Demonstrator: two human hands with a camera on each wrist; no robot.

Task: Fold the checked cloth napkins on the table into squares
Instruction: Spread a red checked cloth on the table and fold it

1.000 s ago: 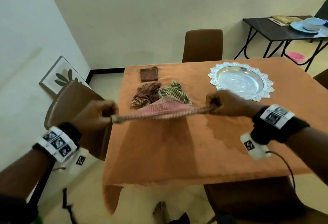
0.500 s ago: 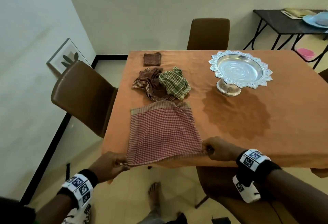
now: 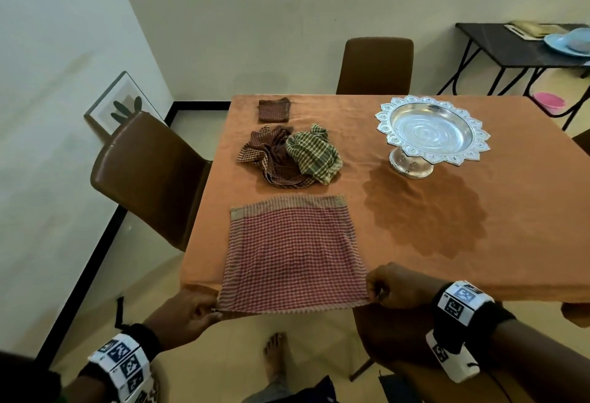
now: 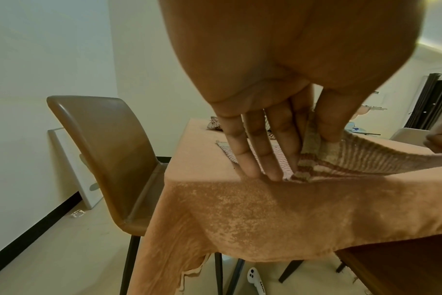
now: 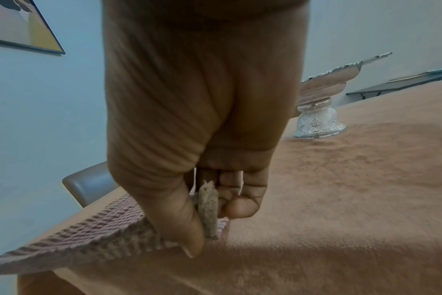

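Head view is showing a red checked napkin (image 3: 292, 252) lying spread flat on the orange-covered surface (image 3: 415, 227), its near edge hanging just past the front rim. The left hand (image 3: 186, 314) is pinching the near left corner between thumb and forefinger, while the other fingers (image 4: 242, 151) are stretching out straight toward the surface edge, as the left wrist view is showing. The right hand (image 3: 397, 287) is pinching the near right corner, with the thumb (image 5: 182, 225) pressing the bunched corner against curled fingers in the right wrist view. The near edge is running taut between the two hands. Beyond the spread napkin, a brown checked napkin (image 3: 271, 160) and a green checked napkin (image 3: 314, 153) are sitting crumpled together in a heap, touching each other. Farther back, a small folded napkin (image 3: 274, 110) is lying as a square near the far edge. A silver footed tray (image 3: 431, 134) is standing to the right of the heap, well apart from it. Brown chairs are standing at the left side (image 3: 150, 172) and the far side (image 3: 376, 65) of the surface.
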